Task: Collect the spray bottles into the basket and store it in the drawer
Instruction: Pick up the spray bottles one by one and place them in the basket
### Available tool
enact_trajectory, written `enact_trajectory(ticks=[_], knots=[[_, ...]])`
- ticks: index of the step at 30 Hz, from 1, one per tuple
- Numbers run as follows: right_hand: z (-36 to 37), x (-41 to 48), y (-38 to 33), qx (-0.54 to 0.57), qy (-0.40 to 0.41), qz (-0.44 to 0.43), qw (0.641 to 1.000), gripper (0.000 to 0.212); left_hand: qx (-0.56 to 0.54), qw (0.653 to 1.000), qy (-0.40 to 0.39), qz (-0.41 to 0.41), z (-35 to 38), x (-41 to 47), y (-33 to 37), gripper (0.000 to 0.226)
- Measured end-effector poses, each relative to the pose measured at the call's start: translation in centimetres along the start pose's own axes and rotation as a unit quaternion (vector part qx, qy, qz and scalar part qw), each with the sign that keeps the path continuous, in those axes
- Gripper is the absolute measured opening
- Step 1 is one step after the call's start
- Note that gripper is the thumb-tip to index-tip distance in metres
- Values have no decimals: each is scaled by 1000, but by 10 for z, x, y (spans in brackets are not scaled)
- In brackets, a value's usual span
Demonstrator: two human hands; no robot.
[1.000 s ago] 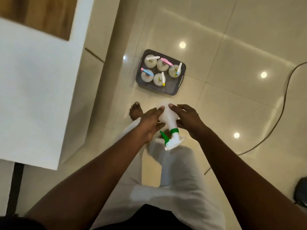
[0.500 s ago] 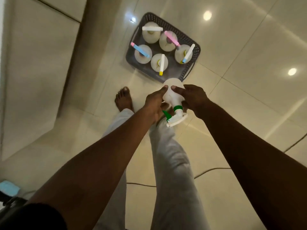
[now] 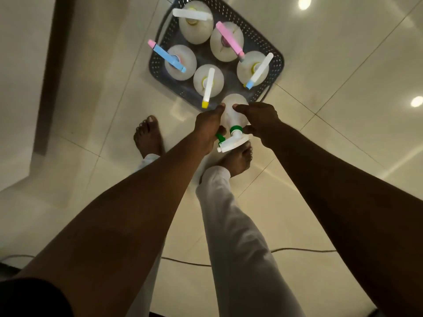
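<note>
A dark grey perforated basket [image 3: 278, 62] sits on the tiled floor ahead of me. Several white spray bottles stand upright in it, with white [image 3: 191, 14], pink [image 3: 230, 40], blue [image 3: 168, 56], yellow-tipped [image 3: 207, 88] and blue-tipped [image 3: 259, 70] heads. I hold one more white spray bottle with a green collar and trigger [image 3: 233, 115] between both hands, just above the basket's near edge, its head pointing back toward me. My left hand [image 3: 207, 128] grips its left side and my right hand [image 3: 258, 121] its right side.
My bare feet [image 3: 147, 136] stand on glossy cream floor tiles just short of the basket. A dark cable [image 3: 297, 249] runs across the floor behind my legs. A pale cabinet or wall face [image 3: 25, 88] rises on the left.
I have stepped closer and lowered the green-trigger bottle toward the basket; the basket now looks larger and the bottle overlaps its near edge. Both hands keep their grip.
</note>
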State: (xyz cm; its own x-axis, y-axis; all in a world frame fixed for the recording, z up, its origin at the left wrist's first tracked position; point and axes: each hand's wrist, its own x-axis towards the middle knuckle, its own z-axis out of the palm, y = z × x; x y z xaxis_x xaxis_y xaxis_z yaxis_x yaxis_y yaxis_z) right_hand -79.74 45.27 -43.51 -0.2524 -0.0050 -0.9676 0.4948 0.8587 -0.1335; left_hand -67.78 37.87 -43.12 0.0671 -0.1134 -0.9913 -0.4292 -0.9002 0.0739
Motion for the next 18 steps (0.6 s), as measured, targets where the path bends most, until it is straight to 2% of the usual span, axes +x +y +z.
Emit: enact_trajectory(ticks=[2, 8, 18], knots=[[4, 13, -4, -15, 1, 8, 1000, 74, -19, 1000, -2, 2, 1, 7, 2, 27], [9, 46, -9, -35, 3, 13, 999, 66, -28, 1000, -7, 6, 4, 27, 6, 47], [15, 71, -15, -60, -4, -7, 998, 67, -37, 999, -23, 0, 13, 55, 5, 42]])
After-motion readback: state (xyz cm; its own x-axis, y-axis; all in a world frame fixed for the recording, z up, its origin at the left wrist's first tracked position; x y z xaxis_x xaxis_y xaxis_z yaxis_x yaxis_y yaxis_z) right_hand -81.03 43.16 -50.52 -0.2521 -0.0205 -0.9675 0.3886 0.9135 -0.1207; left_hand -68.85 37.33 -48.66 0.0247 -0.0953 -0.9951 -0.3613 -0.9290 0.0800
